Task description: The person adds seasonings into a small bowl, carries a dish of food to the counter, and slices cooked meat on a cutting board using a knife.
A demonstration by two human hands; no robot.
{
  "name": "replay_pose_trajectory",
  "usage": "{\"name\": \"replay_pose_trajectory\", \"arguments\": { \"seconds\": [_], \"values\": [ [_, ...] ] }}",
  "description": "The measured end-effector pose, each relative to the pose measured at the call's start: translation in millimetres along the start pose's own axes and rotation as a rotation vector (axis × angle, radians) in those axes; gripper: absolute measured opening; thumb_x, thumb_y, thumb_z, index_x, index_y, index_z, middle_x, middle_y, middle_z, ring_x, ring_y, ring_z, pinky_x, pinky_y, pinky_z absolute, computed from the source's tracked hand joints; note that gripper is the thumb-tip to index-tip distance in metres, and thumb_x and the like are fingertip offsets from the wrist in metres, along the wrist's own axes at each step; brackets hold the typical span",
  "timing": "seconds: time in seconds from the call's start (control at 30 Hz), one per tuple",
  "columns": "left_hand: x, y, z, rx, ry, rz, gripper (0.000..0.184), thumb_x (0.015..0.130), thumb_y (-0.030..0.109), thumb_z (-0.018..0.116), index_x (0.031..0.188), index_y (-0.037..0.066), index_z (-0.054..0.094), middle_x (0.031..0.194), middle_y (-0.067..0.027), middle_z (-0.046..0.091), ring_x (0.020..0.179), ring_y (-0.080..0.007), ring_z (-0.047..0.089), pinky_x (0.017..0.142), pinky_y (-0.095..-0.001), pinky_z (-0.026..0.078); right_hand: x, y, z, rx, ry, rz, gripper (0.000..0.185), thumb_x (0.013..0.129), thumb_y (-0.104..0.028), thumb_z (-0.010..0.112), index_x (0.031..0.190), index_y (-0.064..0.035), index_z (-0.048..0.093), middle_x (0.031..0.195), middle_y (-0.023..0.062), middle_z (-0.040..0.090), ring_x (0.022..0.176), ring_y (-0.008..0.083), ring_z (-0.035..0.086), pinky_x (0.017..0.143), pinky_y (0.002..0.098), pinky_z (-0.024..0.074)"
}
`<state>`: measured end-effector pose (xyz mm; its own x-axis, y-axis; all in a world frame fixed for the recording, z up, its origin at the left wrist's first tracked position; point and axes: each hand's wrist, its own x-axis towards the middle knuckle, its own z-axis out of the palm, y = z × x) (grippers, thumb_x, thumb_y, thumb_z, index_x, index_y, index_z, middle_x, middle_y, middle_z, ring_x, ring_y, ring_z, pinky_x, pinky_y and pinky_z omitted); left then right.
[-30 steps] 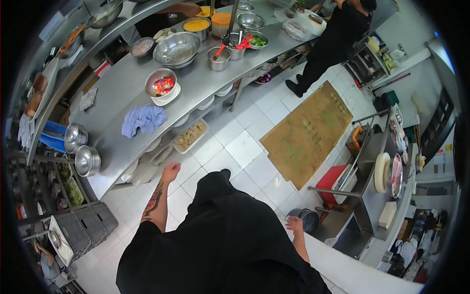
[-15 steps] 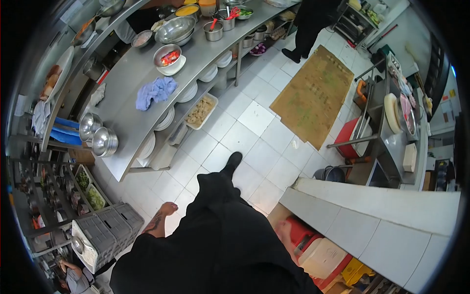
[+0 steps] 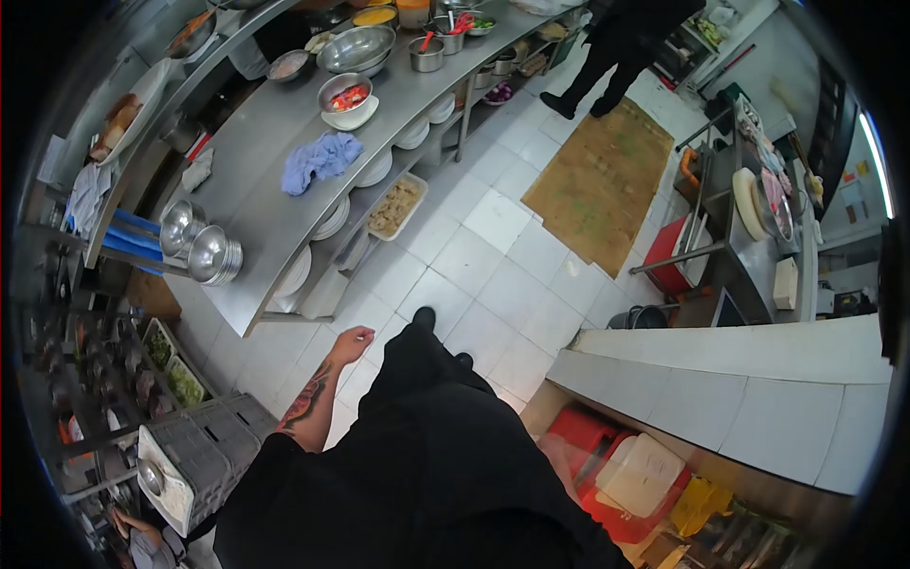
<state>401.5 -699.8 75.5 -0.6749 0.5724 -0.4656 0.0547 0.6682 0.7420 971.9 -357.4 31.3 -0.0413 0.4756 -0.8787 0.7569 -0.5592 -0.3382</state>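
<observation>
My left hand [image 3: 353,344] hangs over the white tiled floor, left of my dark trousers, its fingers curled; whether anything small is inside is hidden. A steel counter [image 3: 248,194] stands beyond it, with a blue cloth [image 3: 320,162], a steel bowl of red pieces [image 3: 347,95] and stacked steel bowls [image 3: 214,254]. My right hand [image 3: 557,453] is smeared by motion beside my right side, close to red containers [image 3: 580,429]; its fingers cannot be made out. Under the counter edge sits a white tray of pale food [image 3: 397,206].
A brown mat [image 3: 602,185] lies on the floor ahead. A person in black [image 3: 621,57] stands beyond it. Grey crates [image 3: 209,455] are at the lower left, a low white tiled wall [image 3: 701,398] at the right. Another person [image 3: 147,541] is at the lower left edge.
My view has shifted forward along the counter and the low wall has come in at the right. My left hand has swung forward since half a second ago. My feet have moved in a step.
</observation>
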Motion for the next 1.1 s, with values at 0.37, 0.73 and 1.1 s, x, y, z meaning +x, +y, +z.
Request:
{"name": "replay_pose_trajectory", "arguments": {
  "seconds": [0.37, 0.73, 1.1],
  "values": [
    [39.8, -24.3, -54.9, 0.025, -0.054, 0.133, 0.032, 0.096, 0.033, 0.065, 0.117, 0.01, 0.072, 0.103, -0.0105, 0.074, 0.096, -0.0219, 0.069, 0.087, -0.0351, 0.053, -5.5, -128.5, 26.8, 0.192, 0.114, -0.381, 0.014, 0.099, -0.018, 0.062, 0.107, -0.0069, 0.067, 0.083, 0.0038, 0.07, 0.066, 0.0143, 0.068, 0.049, 0.0256, 0.0439],
    [280.7, 181.0, -273.1, 0.701, 0.482, 0.292, 0.052, 0.089, 0.045, 0.069, 0.14, 0.039, 0.056, 0.156, -0.009, 0.036, 0.135, -0.0424, 0.04, 0.095, -0.07, 0.042, -112.9, -125.1, 63.5, -0.271, -0.037, 0.039, 0.023, 0.1, -0.02, 0.058, 0.114, -0.0038, 0.065, 0.086, 0.0063, 0.07, 0.07, 0.0187, 0.067, 0.058, 0.0307, 0.0512],
    [269.2, 237.4, -223.1, 0.26, 0.429, 0.496, 0.033, 0.079, 0.016, 0.073, 0.112, 0.013, 0.07, 0.117, -0.0174, 0.061, 0.108, -0.0377, 0.061, 0.09, -0.0448, 0.051, -56.5, -188.4, 42.3, 0.011, -0.043, -0.139, 0.029, 0.102, -0.033, 0.057, 0.118, -0.0092, 0.064, 0.099, 0.0078, 0.072, 0.076, 0.0211, 0.071, 0.069, 0.0389, 0.0564]
  ]
}}
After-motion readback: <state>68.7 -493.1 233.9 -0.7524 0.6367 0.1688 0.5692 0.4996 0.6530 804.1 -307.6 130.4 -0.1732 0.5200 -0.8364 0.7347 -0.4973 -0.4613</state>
